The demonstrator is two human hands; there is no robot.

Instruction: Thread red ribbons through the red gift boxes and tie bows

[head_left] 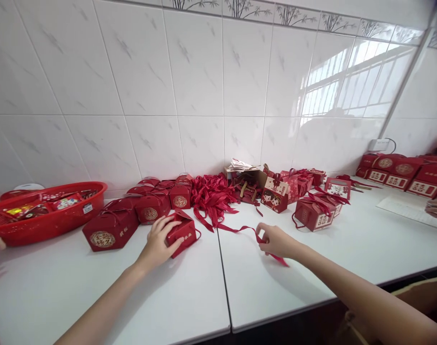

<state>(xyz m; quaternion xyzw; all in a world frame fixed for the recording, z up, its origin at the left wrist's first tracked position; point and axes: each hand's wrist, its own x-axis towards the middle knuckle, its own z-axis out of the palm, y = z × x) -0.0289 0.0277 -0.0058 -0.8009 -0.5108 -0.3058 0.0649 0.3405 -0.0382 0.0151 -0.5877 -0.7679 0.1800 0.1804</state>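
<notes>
Steadying a small red gift box (pixel 184 237) with the left hand (pixel 161 239), well back from the near edge of the white table (pixel 275 297) and just left of the seam between its two tops. Holding it in a fairly narrow grip, with fingers curled over the top and thumb along the near side. Pinching a red ribbon (pixel 243 229) with the right hand (pixel 277 241), just right of the seam, in a grip closed down to thumb and fingers (exact contact partly hidden), with a loose end trailing toward the near edge.

Judged to be at the step of separating one ribbon while bracing the box. Calling next, most likely, for a firm pinch and a gentle pull along the table, enough to free the strand without hauling on its neighbours, and for only light pressure on seemingly thin card walls.

Showing farther back, toward the table's left side, a red plastic basket (pixel 65 227) of wrapped snacks (pixel 62 203) and a larger gold-printed gift box (pixel 117 220); toward the right side, a bow-tied gift box (pixel 311 215). Lining the rear edge with a heap of ribbons (pixel 211 194) behind the seam and a cartoon-printed gift box (pixel 275 194) beyond, against a tiled wall (pixel 200 86).
</notes>
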